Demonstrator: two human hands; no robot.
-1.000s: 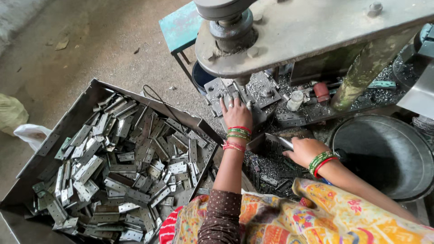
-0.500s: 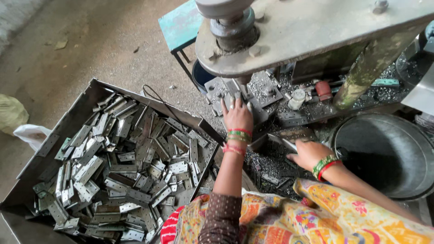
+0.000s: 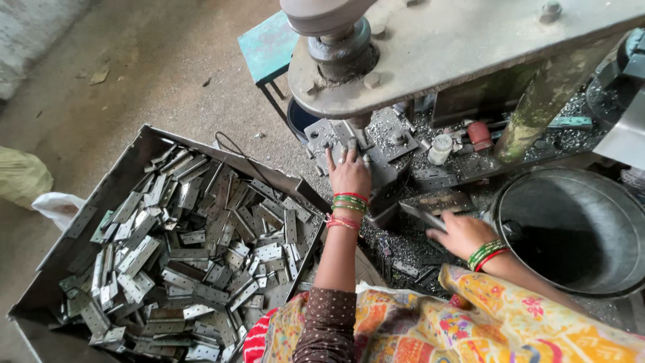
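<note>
My left hand (image 3: 349, 173) rests with fingers spread on the metal die block (image 3: 376, 144) under the ram (image 3: 336, 37) of a heavy press. Green and red bangles ring that wrist. Whether a plate lies under the fingers is hidden. My right hand (image 3: 460, 232), also with bangles, pinches a flat grey hinge plate (image 3: 423, 215) above a bed of dark metal scraps (image 3: 403, 249) at the press base. Both arms reach out over a yellow patterned cloth on my lap.
A large sheet-metal tray (image 3: 127, 171) at the left holds several loose hinge plates (image 3: 201, 255). A round steel basin (image 3: 571, 228) stands at the right. A teal stool (image 3: 265, 47) sits behind the press, and a small white bottle (image 3: 440, 148) and a red cap (image 3: 479, 134) lie on the bed.
My left hand has stayed on the die block with hardly any shift. My right hand has moved slightly with the hinge plate in its fingers near the scrap bed.
</note>
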